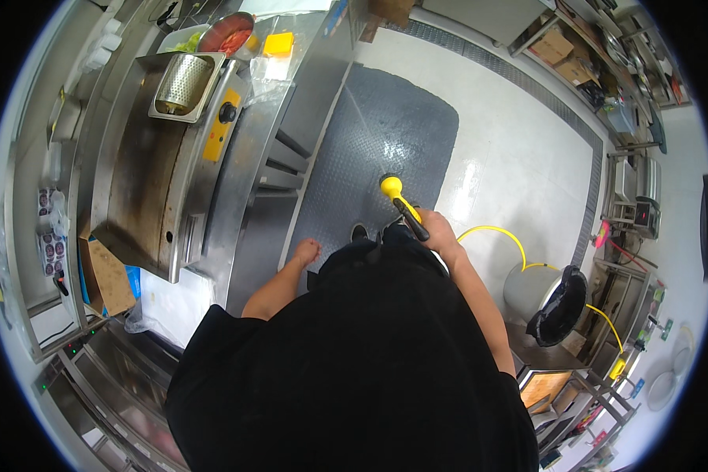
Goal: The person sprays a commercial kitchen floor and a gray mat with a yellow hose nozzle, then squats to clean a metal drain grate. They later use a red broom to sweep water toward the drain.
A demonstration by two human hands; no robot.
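My right hand [439,232] grips a yellow and black hose spray nozzle [393,187], which points away from me over the floor. A thin jet of water seems to run from its head across the dark textured floor mat [383,130]. The yellow hose [495,229] shows to the right of my hand and passes by a bin. My left hand [308,251] hangs beside the steel counter with its fingers curled in and nothing visible in them. My shoes [359,231] stand on the mat, partly hidden by my black clothing.
A steel griddle [141,177] with a perforated roller in a steel pan [197,109] lines the left. A grey bin [519,289] with a black liner stands at the right. A floor drain grate [566,118] runs beyond the mat, below loaded shelves.
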